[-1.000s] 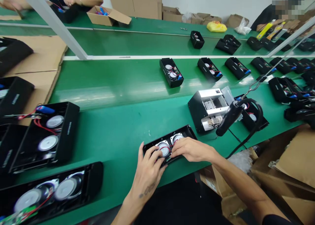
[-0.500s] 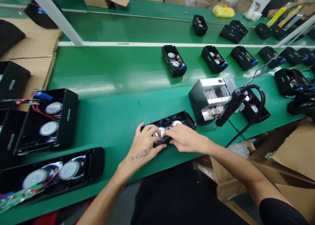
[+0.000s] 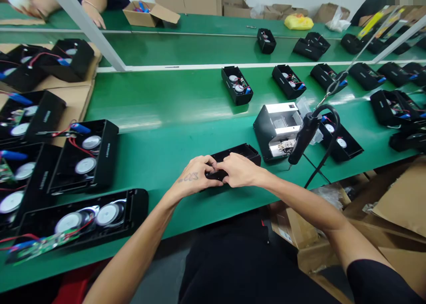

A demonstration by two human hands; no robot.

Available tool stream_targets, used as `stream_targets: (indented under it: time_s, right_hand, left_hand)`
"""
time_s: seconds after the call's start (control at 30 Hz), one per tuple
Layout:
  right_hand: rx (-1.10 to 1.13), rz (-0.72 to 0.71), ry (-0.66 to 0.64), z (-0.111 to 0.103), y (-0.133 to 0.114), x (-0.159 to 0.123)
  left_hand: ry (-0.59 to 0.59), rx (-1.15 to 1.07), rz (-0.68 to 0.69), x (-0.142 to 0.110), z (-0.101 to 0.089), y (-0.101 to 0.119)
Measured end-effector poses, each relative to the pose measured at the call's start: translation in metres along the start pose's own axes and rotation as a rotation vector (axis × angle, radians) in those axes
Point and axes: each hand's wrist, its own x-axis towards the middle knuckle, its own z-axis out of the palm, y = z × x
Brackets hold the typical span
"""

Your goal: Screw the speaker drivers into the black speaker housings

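The left hand and right hand curl closed, apparently gripping a black speaker housing near the front edge of the desk.

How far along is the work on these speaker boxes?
Done: the open black speaker housing left of the hands holds two round drivers, red wires and a blue battery. In hand: the left hand and right hand grip a black housing. Left: a green circuit board lies exposed in the nearest housing, and housings down the belt stand open.
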Motion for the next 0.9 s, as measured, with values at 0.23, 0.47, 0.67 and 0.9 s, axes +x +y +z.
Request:
stream_targets:
  time_s: [0.23,0.47,0.67,0.9]
  right_hand:
    - [-0.062,-0.075,0.078,0.012,0.010,-0.002]
    - [-0.115,-0.078,0.094,0.017,0.010,-0.009]
    - [-0.103,-0.063,0.026,0.001,0.010,-0.004]
    - [-0.152,-0.108,0.073,0.012,0.008,-0.003]
  left_hand:
    - [0.001,-0.010,0.018,0.000,0.004,-0.006]
    - [0.034,0.038,0.028,-0.003,0.011,-0.007]
    - [0.022,0.030,0.034,0.001,0.008,-0.013]
    - [0.009,0.010,0.016,-0.001,0.010,-0.010]
